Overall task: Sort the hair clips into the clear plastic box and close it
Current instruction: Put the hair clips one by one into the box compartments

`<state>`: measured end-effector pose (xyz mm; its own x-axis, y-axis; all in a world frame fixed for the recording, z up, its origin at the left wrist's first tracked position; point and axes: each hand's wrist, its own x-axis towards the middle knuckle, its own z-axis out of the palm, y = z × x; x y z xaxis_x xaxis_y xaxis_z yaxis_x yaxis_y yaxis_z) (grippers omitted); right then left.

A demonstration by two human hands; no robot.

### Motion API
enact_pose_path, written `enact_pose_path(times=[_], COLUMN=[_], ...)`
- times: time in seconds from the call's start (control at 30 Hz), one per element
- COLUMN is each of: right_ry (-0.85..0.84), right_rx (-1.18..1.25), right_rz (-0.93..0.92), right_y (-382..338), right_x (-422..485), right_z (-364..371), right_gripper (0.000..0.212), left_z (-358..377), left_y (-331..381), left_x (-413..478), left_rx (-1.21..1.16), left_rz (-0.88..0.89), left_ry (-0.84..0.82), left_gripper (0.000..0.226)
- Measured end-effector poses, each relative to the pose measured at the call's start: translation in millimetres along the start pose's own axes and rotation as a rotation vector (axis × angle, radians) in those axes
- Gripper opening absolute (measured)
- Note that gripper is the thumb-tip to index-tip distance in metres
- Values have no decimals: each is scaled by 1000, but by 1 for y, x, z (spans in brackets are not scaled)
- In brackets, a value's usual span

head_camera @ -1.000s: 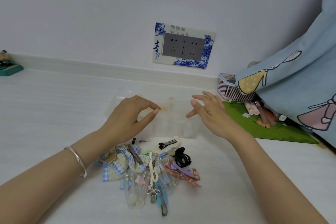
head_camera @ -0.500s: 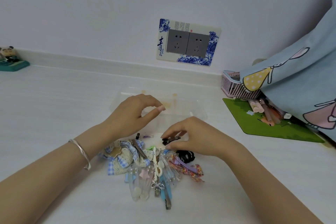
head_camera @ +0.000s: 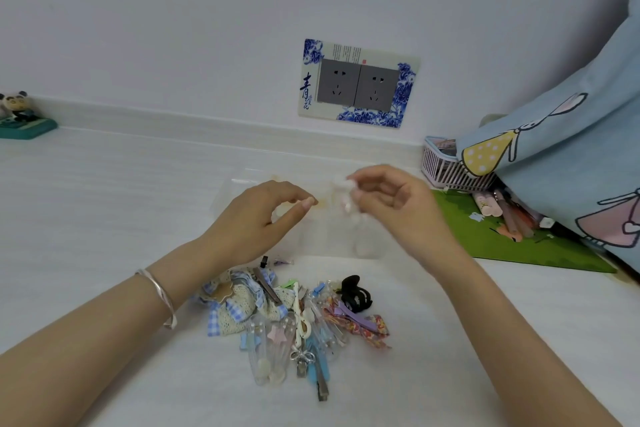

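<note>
Hair clips [head_camera: 294,315] lie heaped on my side of both hands. My right hand [head_camera: 391,204] pinches a blurred pale clip [head_camera: 343,194] in curled fingers above the clear plastic box [head_camera: 329,239], which sits beneath the hands. My left hand [head_camera: 256,222] hovers half-curled, thumb near forefinger. I cannot tell whether it grips anything.

The right hand [head_camera: 391,204], half a second ago down at the pile of hair clips [head_camera: 298,315] in the lower centre of the frame, has risen to mid-frame above the clear plastic box [head_camera: 325,239]. Its grip now pinches a pale hair clip [head_camera: 344,196], blurred, lifted from the pile's upper edge on the bench [head_camera: 104,218].
</note>
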<state>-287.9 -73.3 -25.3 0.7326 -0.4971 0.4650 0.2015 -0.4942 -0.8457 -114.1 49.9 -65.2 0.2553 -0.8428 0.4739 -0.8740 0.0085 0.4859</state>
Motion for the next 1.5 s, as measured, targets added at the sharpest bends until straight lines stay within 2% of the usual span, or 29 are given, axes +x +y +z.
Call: enact_pose_path(times=[0.1, 0.2, 0.37, 0.57, 0.73, 0.87, 0.93, 1.07, 1.17, 1.23, 1.3, 1.4, 1.5], right_ry=[235, 283, 120, -72, -76, -29, -98, -206, -183, -138, -97, -255, -458], right_rx=[185, 145, -65, -282, -509, -591, -643, -786, -812, -807, -702, -479, -505], right_rz=[96, 187, 303, 325, 250, 67, 26, 96, 91, 16, -70, -36, 57], right_y=[4, 19, 41, 46, 58, 51, 48, 51, 48, 39, 22, -1, -6], right_x=[12, 22, 29, 29, 30, 24, 20, 17, 16, 12, 0, -29, -56], right_z=[-21, -38, -43, -43, -43, -45, -46, -39, -38, -39, -36, -25, -13], right_gripper=[15, 8, 7, 14, 15, 12, 25, 46, 44, 33, 21, 9, 12], left_z=[2, 3, 5, 5, 6, 6, 6, 6, 5, 5, 5, 5, 5], left_y=[-1, -2, -2, -3, -4, -4, -3, -3, -3, -3, -3, -3, -2], left_x=[0, 0, 0, 0, 1, 1, 1, 1, 1, 1, 1, 0, 0], left_rx=[68, 107, 123, 150, 156, 153, 149, 148, 148, 153, 160, 163, 177], left_rz=[34, 57, 65, 78, 78, 82, 83, 85, 86, 84, 88, 105, 130], left_ry=[-29, -26, -13, 7, 9, 8, 8, 6, -1, -7, -10, -19, -11], left_gripper=[53, 53, 51, 48, 46, 48, 46, 47, 47, 46, 46, 45, 42])
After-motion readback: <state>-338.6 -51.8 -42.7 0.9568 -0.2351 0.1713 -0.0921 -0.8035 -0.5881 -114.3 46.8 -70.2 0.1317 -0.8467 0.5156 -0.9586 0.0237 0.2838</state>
